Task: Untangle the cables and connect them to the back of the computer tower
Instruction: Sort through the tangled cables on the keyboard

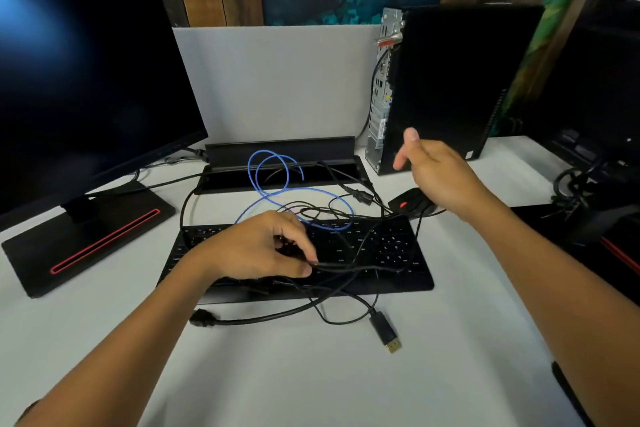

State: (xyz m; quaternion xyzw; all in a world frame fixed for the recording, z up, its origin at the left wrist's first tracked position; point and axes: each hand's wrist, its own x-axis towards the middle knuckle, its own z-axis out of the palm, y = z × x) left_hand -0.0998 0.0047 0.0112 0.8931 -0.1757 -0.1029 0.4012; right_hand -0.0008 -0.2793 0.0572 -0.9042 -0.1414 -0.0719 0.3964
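- The cables [332, 215] lie in a loose tangle across the middle of the frame, draped over the keyboard [381, 253] and spilling onto the white desk [311, 374] below it.
- They look light and limp, so tugging one strand will likely drag the others and tighten the crossings. Better to hold a strand close to its plug and feed it back through the loops.
- The black cable with the gold-tipped plug [386, 336], lower centre, has a stiff moulded end that gives a firm place to hold. A second black plug [202, 318] lies to its left.
- The blue cable [273, 177] is springier and holds its coils just above the keyboard, partly over the black cable tray [277, 149].
- The left hand [263, 246] rests on the keyboard and pinches a thin black cable between thumb and fingertips.
- The right hand [436, 170] hovers above the mouse [408, 204], fingers loose and holding nothing.
- The computer tower [460, 80] stands upright at upper right, its port side turned left towards the grey divider [277, 80]. The ports look small and close-set, so plugs will need careful lining up.
- A dark monitor [86, 62] fills the upper left.
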